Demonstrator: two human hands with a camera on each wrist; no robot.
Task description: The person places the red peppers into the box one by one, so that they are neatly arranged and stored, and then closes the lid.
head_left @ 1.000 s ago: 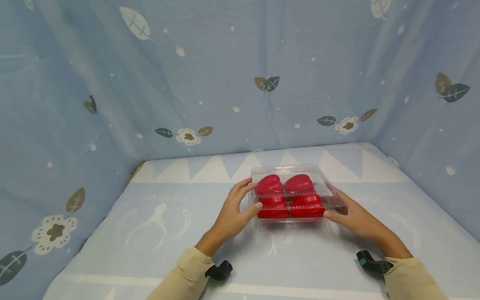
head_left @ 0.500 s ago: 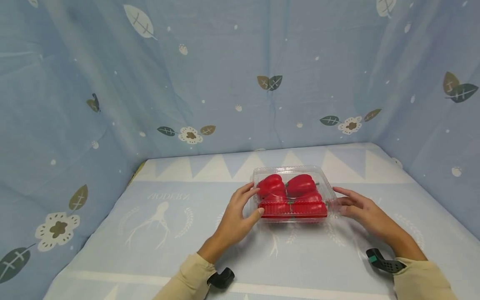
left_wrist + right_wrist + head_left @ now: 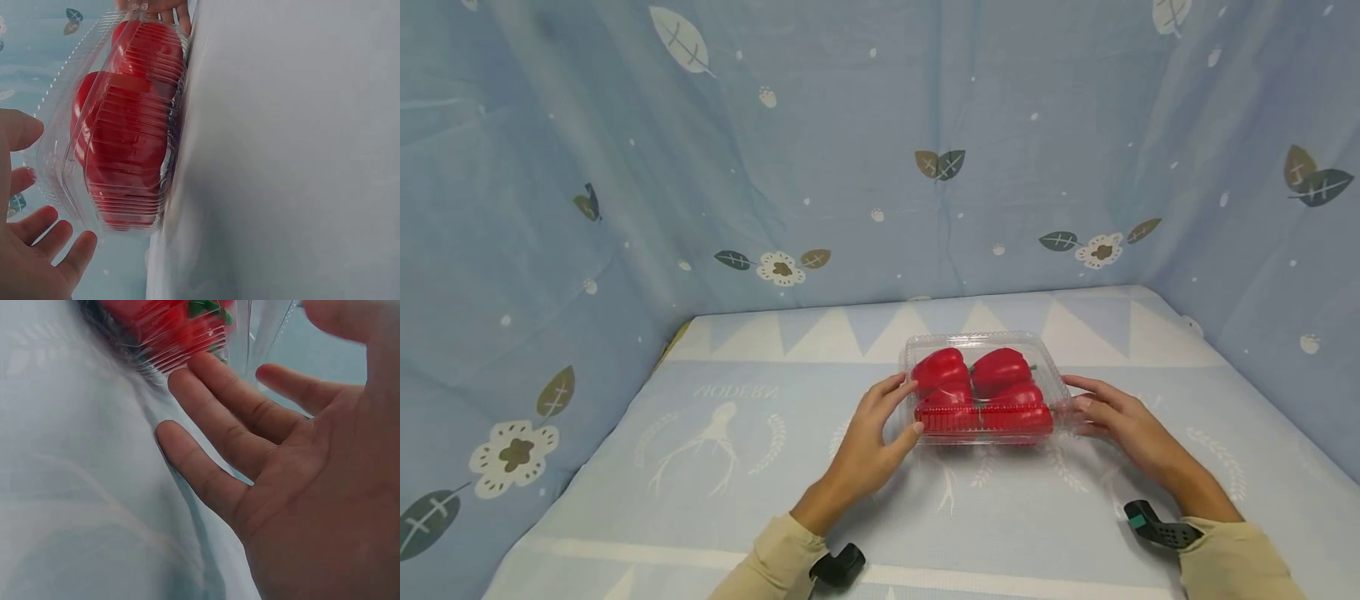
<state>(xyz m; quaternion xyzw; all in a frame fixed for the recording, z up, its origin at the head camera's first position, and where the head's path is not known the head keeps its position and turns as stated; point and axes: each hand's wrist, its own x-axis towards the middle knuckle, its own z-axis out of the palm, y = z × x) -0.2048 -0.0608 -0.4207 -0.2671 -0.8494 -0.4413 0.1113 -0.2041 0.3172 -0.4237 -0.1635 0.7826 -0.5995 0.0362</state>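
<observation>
A clear plastic clamshell box rests on the cloth-covered table in the head view, its ridged lid lying over several red bell peppers. My left hand is at the box's left side, fingers spread, with thumb and fingertips right at the plastic. In the left wrist view the same fingers curve loosely beside the clear wall. At the opposite side is my right hand, fingers extended toward the box's right edge. The right wrist view shows its fingertips at the ridged corner, near a green pepper stem.
A pale blue patterned cloth covers the table. Hanging blue fabric with leaf and flower prints encloses the back and both sides. Black wrist-worn devices show below each hand.
The lid's front edge has come down lower over the peppers. My right hand has shifted right, its thumb leaving the front corner. The left hand stays nearly in place.
</observation>
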